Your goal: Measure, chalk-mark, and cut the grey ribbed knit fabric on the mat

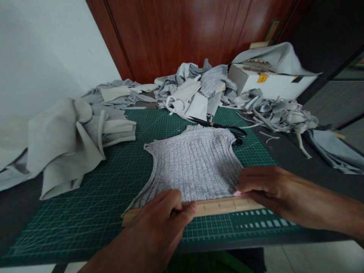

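The knit piece (193,167) is spread flat at the centre of the mat (85,212), its near edge covered by the ruler (218,206), which is laid across it from 8 to 3 o'clock. The ruler's left part is pressed down by the left hand (163,214), fingers curled over it. The ruler's right end and the knit's corner are pinned by the right hand (263,187), fingers flat and close together. Scissors (222,127) are seen at 1 o'clock, touching the knit's far edge. Scraps (196,91) are piled at 12 o'clock, folded cloth (71,144) at 9, a box (270,81) at 2.
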Available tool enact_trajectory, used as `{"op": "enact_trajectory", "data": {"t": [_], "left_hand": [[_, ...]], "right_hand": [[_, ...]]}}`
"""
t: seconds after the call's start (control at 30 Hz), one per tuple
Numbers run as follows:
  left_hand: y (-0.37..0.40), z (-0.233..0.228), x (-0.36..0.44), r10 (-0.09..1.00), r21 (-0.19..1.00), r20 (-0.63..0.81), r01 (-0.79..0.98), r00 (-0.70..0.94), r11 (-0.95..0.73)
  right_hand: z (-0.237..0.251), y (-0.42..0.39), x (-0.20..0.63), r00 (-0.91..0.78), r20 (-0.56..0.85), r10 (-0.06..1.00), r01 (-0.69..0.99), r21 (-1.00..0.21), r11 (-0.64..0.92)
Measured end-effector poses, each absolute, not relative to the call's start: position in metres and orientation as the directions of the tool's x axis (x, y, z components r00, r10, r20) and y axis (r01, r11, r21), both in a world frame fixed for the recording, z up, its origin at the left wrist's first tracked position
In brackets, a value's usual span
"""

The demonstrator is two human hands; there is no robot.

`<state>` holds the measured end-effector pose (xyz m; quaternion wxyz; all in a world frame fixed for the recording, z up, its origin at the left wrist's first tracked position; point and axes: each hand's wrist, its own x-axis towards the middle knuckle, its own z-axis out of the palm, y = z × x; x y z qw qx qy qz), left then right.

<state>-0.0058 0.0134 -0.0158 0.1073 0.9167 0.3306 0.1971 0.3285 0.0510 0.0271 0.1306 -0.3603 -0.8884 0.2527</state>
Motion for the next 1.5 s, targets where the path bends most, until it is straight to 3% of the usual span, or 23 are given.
{"op": "enact_trajectory", "data": {"t": [0.13,0.4,0.57,0.97,1.1,1.27,1.5], "left_hand": [[0.016,-0.013,-0.006,0.643,0.338,0.274,0.554,0.715,-0.760],[0.020,-0.018,-0.010,0.642,0.320,0.224,0.566,0.734,-0.759],[0.021,-0.017,-0.009,0.631,0.330,0.316,0.542,0.709,-0.773],[0.022,-0.017,-0.010,0.627,0.320,0.330,0.541,0.706,-0.778],[0.024,-0.019,-0.010,0.625,0.304,0.317,0.548,0.714,-0.780],[0.025,-0.020,-0.009,0.624,0.338,0.344,0.528,0.701,-0.779],[0.025,-0.022,-0.012,0.621,0.314,0.335,0.538,0.708,-0.782]], "right_hand": [[0.029,0.045,0.352,-0.678,-0.071,0.732,0.650,-0.523,0.552],[0.030,0.038,0.387,-0.617,-0.035,0.786,0.692,-0.500,0.521],[0.029,0.038,0.395,-0.596,-0.040,0.802,0.700,-0.517,0.493],[0.033,0.040,0.412,-0.489,0.004,0.872,0.763,-0.483,0.430],[0.035,0.042,0.399,-0.521,0.053,0.852,0.719,-0.510,0.472],[0.028,0.040,0.387,-0.581,-0.021,0.813,0.672,-0.575,0.466],[0.029,0.036,0.408,-0.540,-0.032,0.841,0.723,-0.529,0.444]]}}
